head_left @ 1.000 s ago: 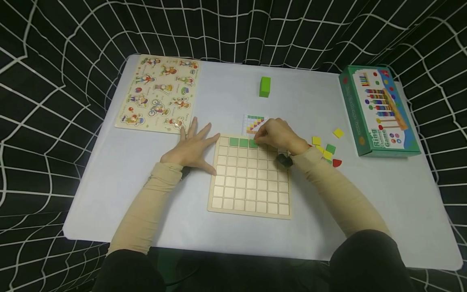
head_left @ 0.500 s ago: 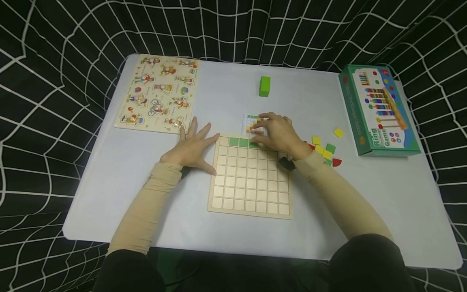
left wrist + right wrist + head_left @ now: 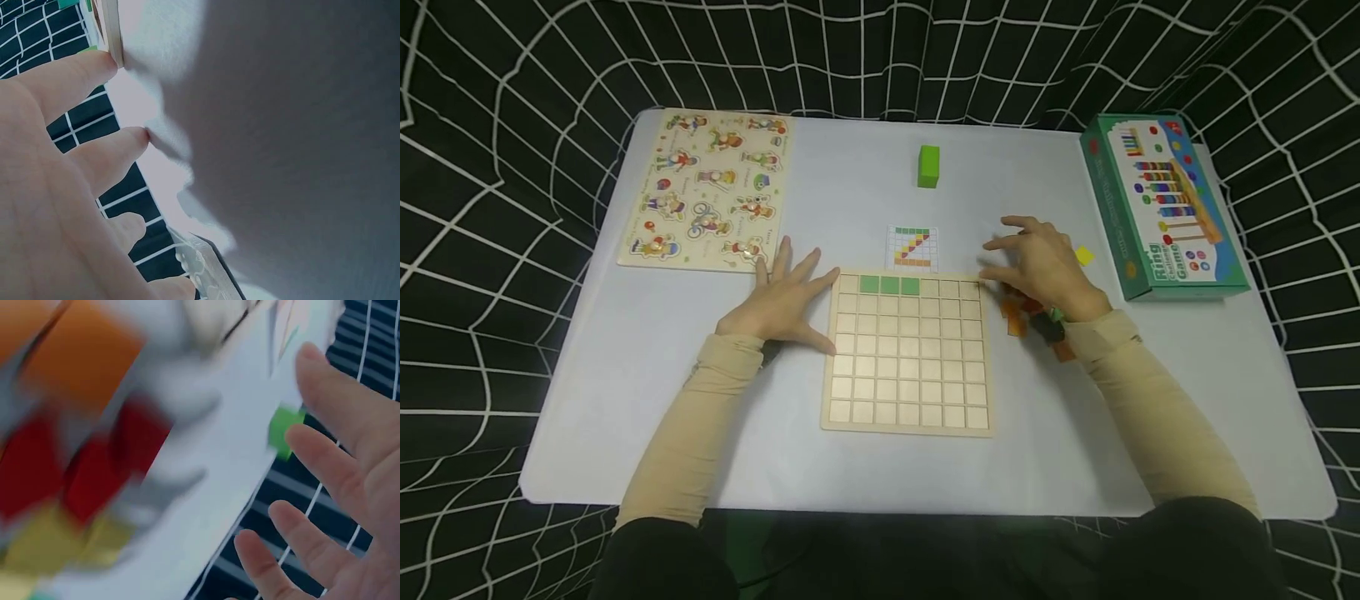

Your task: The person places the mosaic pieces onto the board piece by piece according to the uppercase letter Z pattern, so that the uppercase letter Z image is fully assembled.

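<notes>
Now that the right hand [image 3: 1039, 265] has let go of the third green tile [image 3: 910, 286], it is off the board [image 3: 909, 367] and just over the loose tiles [image 3: 1015, 321]. Its fingers are spread apart, with nothing seen pinched between them. Near this hand are orange tiles [image 3: 81, 356], red tiles [image 3: 144, 434] and yellow tiles [image 3: 40, 540], all blurry. To its left, the third green tile sits in the top row, next to two other green tiles [image 3: 869, 285]. The left hand [image 3: 781, 302] stays beside the board, fingers wide apart, thumb at the edge. Past the board, between the two hands, the little card [image 3: 912, 250] shows a green row on top too. So that tile looks done, and the board seems to have lots left to fill.
</notes>
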Available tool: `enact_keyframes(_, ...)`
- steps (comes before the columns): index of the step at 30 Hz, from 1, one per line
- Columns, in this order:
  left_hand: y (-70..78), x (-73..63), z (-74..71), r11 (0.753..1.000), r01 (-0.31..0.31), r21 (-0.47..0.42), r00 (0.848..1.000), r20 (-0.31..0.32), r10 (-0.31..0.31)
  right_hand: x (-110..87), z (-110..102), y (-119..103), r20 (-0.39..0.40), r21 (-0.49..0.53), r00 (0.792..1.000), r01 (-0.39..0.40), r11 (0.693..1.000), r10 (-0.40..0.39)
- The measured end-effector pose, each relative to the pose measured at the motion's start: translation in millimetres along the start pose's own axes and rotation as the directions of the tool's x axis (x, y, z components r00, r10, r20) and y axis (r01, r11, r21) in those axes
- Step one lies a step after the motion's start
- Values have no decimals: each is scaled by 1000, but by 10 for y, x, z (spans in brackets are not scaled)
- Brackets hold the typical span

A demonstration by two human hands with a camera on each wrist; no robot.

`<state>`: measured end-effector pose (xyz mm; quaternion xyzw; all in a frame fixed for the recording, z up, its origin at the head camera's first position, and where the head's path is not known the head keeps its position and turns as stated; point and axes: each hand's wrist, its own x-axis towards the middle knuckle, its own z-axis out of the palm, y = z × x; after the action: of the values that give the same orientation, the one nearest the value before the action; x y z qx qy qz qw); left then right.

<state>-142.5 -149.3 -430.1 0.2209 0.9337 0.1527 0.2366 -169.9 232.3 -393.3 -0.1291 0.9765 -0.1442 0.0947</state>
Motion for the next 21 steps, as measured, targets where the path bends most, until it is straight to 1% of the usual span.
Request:
enact_keyframes(3, -7, 0, 2, 1000, 5, 4, 1000, 2, -5, -98, -101, 200, 6, -21, 998, -56, 998, 56)
enact_keyframes(7, -9, 7, 6, 1000, 6, 2, 1000, 5, -6, -204, -183, 455, 4, -80, 991, -130, 988, 131)
enact_keyframes(9, -10, 9, 4, 1000, 6, 0, 1000, 4, -6, -255, -208, 561, 15, -113, 986, -164, 980, 167)
enact_keyframes(12, -10, 8, -2, 1000, 6, -6, 1000, 2, -6, -318, -223, 668, 47, -135, 976, -206, 969, 214)
enact_keyframes(16, -6, -3, -15, 1000, 7, -14, 1000, 5, -7, -370, -212, 767, 89, -171, 972, -200, 965, 217)
enact_keyframes(21, -2, 2, -7, 1000, 11, -15, 1000, 13, -11, -398, -198, 808, 129, -186, 967, -195, 963, 220)
